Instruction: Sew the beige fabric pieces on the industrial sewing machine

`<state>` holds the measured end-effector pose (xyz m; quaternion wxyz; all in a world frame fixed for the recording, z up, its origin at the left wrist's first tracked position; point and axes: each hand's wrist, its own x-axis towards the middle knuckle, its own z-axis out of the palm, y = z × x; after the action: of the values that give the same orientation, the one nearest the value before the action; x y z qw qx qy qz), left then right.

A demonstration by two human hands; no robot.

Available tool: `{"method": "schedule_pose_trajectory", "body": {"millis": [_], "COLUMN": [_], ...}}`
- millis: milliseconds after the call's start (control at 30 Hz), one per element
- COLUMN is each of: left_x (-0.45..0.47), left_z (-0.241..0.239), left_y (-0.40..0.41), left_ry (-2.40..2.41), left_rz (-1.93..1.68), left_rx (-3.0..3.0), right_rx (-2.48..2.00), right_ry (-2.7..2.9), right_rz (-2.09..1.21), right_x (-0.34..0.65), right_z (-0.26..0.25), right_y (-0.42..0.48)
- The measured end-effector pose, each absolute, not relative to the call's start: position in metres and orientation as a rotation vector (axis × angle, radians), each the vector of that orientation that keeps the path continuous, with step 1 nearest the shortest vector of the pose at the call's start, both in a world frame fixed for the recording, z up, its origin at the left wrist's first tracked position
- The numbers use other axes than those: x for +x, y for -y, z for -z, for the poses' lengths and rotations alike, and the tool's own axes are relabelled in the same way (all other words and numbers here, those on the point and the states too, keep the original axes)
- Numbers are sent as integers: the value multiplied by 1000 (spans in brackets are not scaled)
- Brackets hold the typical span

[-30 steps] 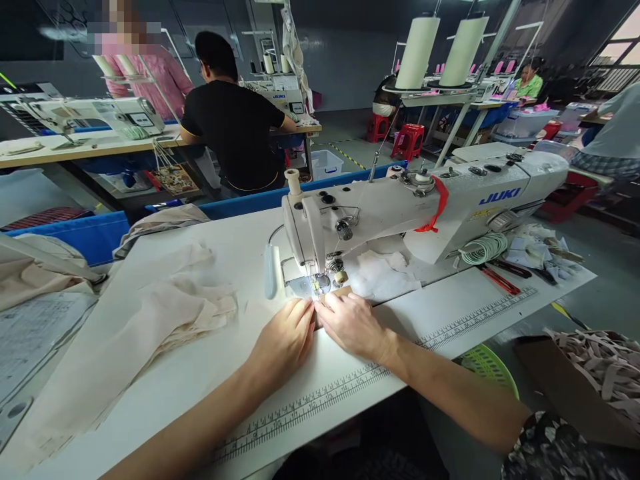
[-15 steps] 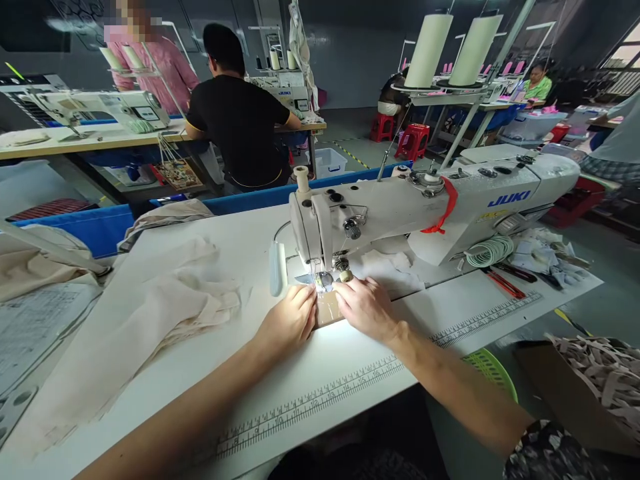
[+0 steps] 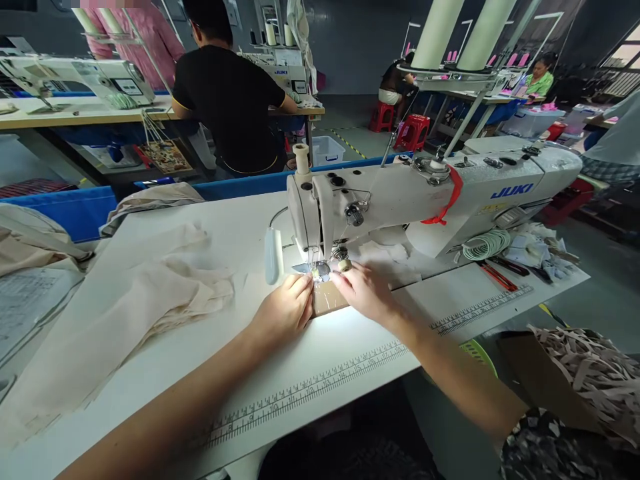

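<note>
Both hands rest at the needle end of a white JUKI sewing machine (image 3: 385, 197), under its bright lamp light. My left hand (image 3: 284, 305) lies left of the presser foot (image 3: 321, 269), its fingers drawn together and tips pressed down. On the right side, my right hand (image 3: 369, 295) has thumb and forefinger closed together close to the foot. Whatever is between the fingertips is too small and hidden to name. A tan machine plate (image 3: 330, 299) shows between the hands. Pale beige fabric (image 3: 165, 300) lies in a loose pile to the left.
A ruler strip (image 3: 320, 387) runs along the table's front edge. Red-handled snippers (image 3: 500, 277), a coil of pale green cord (image 3: 486, 245) and fabric scraps (image 3: 535, 250) lie at right. Thread cones (image 3: 437, 33) stand behind. A box of fabric strips (image 3: 595, 380) is below right. Other people sit beyond.
The view has tilted down slightly and shifted. Both hands stay beside the presser foot in nearly the same pose, with the fabric pile unmoved.
</note>
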<state>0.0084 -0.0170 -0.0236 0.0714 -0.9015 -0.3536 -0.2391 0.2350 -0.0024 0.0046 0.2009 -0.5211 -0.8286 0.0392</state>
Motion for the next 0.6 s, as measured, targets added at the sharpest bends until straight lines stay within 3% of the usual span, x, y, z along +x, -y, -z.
{"method": "schedule_pose_trajectory", "body": {"millis": [233,600], "left_x": [7,7], "left_z": [30,38], "left_y": [15,10], "left_ry": [1061,1042], "left_rz": [682,680], "left_rx": [-2716,-2637], "right_rx": [-1537,-1550], "right_ry": [2193,2161], "right_rz": [-237,-127], "right_x": [237,235], "right_z": [-11,-2], "right_y": [-23,-8]}}
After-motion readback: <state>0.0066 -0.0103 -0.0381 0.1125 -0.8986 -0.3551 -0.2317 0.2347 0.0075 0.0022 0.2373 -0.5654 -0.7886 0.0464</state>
